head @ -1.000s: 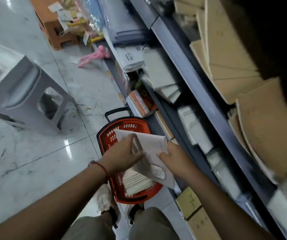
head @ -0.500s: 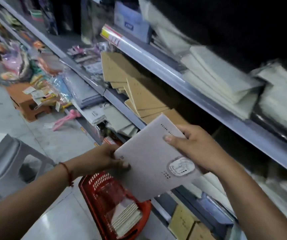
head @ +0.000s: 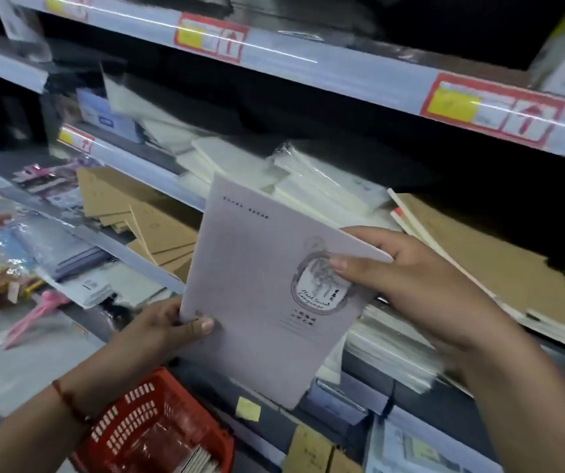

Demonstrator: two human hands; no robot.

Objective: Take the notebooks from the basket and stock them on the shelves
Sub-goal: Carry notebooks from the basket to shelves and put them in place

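Note:
I hold a pale lilac notebook with an oval emblem up in front of the shelves. My left hand pinches its lower left edge, thumb on the cover. My right hand grips its right edge, thumb on the emblem. The red basket stands on the floor at the bottom left, and a few more notebooks show inside it. Behind the held notebook, a shelf carries stacks of white wrapped notebooks.
Brown kraft-cover notebooks lie at the right and more kraft notebooks on the shelf at the left. Grey shelf rails carry red and yellow price labels. A pink object lies on the floor at the left. Boxes fill the bottom shelf.
Both hands have lifted the notebook from the basket up to shelf height. My view has swung up from the floor and basket to the upper shelves.

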